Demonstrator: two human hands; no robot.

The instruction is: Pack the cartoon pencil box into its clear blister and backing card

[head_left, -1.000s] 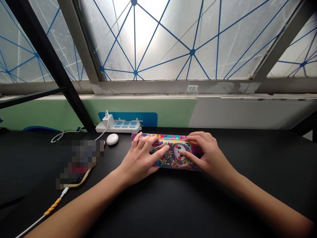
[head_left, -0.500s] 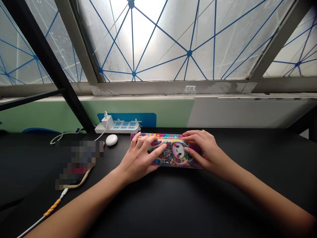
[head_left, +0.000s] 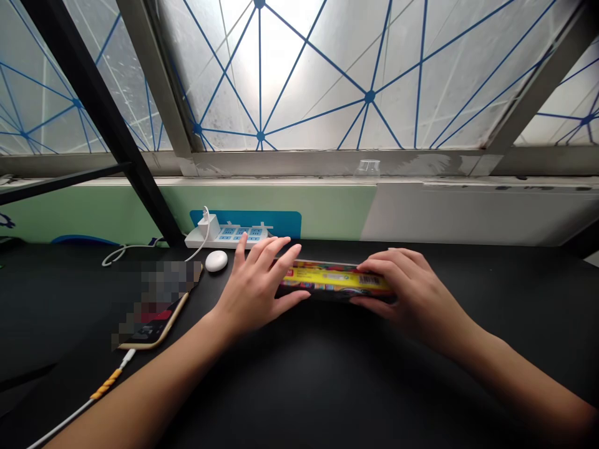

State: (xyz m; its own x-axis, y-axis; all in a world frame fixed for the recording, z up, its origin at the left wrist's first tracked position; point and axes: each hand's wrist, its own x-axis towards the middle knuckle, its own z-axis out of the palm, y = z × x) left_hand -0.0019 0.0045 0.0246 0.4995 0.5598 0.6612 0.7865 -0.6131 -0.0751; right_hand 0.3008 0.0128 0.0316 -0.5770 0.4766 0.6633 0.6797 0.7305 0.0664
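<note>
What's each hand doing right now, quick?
Left hand: open, fingers spread, thumb against the left end of the pencil case.
Right hand: closed on the case's right end.

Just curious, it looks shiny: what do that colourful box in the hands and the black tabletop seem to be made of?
The colourful box looks like thin tin or hard plastic with a glossy print: straight rigid edges, crisp bright side. The black tabletop looks like matte laminate or painted board: flat, with only soft reflections.
</note>
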